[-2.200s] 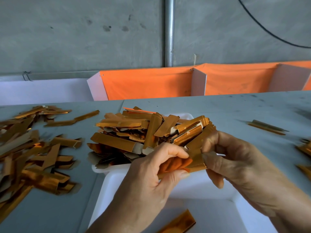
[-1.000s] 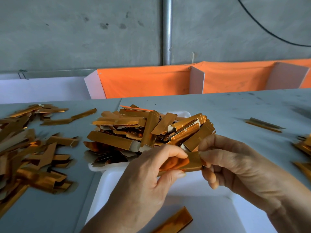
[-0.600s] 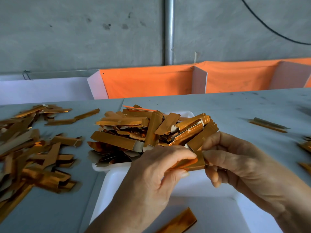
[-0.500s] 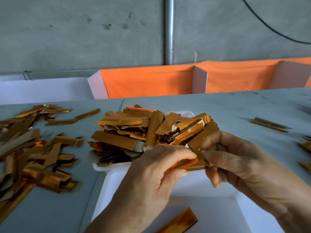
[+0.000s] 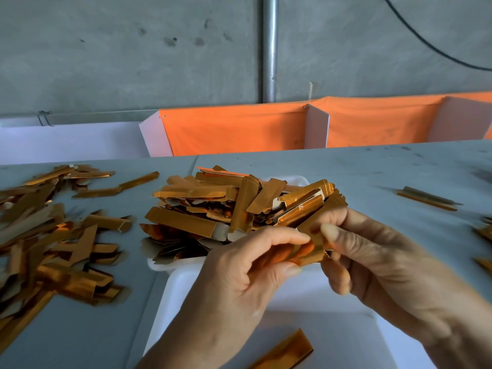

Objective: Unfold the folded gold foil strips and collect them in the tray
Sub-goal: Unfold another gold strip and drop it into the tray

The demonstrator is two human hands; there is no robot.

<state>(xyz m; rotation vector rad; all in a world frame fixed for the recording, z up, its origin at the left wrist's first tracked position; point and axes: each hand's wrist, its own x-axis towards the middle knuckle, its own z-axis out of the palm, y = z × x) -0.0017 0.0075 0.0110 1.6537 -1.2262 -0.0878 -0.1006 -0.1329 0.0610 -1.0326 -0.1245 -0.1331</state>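
The fingers (image 5: 286, 239) cover most of the held strip (image 5: 310, 251); the near tray (image 5: 332, 291) and left pile (image 5: 40, 235) are cut off by the frame edges.

Orange cloth (image 5: 234, 134), metal pipe (image 5: 269, 49), black cable (image 5: 426, 43)

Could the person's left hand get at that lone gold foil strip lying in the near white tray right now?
Probably not at once: the left hand is pinching a gold foil strip with the right hand. The lone strip in the near white tray lies uncovered just below.

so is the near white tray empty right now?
No: one gold strip lies in the near tray, below the left hand and right hand, which hold another strip.
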